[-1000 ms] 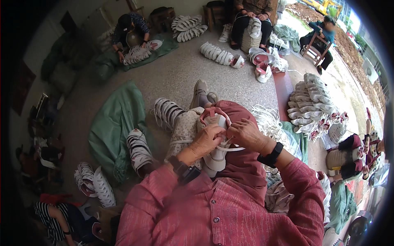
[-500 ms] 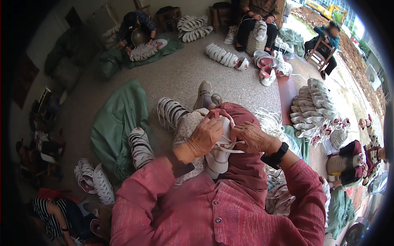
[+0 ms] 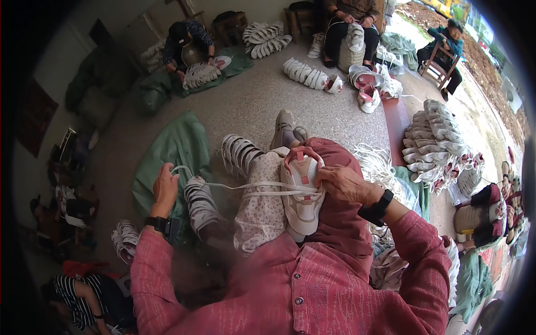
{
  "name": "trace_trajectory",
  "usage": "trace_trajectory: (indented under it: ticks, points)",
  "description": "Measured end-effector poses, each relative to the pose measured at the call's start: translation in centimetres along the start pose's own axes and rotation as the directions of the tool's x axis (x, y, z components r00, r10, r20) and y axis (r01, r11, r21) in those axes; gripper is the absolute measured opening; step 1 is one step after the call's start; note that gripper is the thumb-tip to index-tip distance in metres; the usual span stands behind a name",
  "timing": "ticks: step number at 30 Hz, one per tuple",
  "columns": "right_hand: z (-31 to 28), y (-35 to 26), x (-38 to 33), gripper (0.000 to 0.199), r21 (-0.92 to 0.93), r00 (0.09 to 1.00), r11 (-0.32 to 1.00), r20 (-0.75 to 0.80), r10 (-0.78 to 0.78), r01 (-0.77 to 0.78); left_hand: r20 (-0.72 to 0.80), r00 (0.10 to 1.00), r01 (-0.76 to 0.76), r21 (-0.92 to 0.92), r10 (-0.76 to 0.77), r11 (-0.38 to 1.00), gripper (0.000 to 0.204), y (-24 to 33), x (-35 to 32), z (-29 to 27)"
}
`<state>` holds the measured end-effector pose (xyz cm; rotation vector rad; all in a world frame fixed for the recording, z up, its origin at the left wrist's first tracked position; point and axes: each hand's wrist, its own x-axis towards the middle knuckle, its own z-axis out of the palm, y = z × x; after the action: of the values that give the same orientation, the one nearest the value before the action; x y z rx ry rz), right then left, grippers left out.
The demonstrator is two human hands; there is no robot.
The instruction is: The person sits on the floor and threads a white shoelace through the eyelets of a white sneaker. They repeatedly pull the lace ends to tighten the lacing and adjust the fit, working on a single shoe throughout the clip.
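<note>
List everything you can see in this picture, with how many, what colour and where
shoe: one, white with pink trim, on the person's lap
lace: one, white, stretched from the shoe out to the left hand
loose laces: a heap, white, right of the lap
stacked shoes: many, white, in rows at right; more rows on the floor at the far side
green cloth: one, on the floor at left
other people: at least three, seated at the far side
wooden chair: one, top right
left hand: pulls the lace end
right hand: steadies the shoe; a black watch on each wrist
</note>
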<state>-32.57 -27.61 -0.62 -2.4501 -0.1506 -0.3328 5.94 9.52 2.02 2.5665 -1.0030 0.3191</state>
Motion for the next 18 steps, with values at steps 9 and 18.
trace_trajectory:
  ticks: [9, 18]
  points:
    - [-0.6, -2.9, -0.8, 0.018, -0.194, 0.999, 0.980, -0.008, -0.034, 0.032, 0.045, 0.861, -0.417, -0.509, 0.507, 0.754, 0.029, 17.0, -5.7, 5.7]
    - [0.7, -2.9, -0.4, 0.020, -0.426, 0.981, 0.884, 0.077, -0.178, 0.193, 0.174, 0.774, -0.524, -0.363, 0.609, 0.770, 0.041, 21.8, -2.3, 8.1]
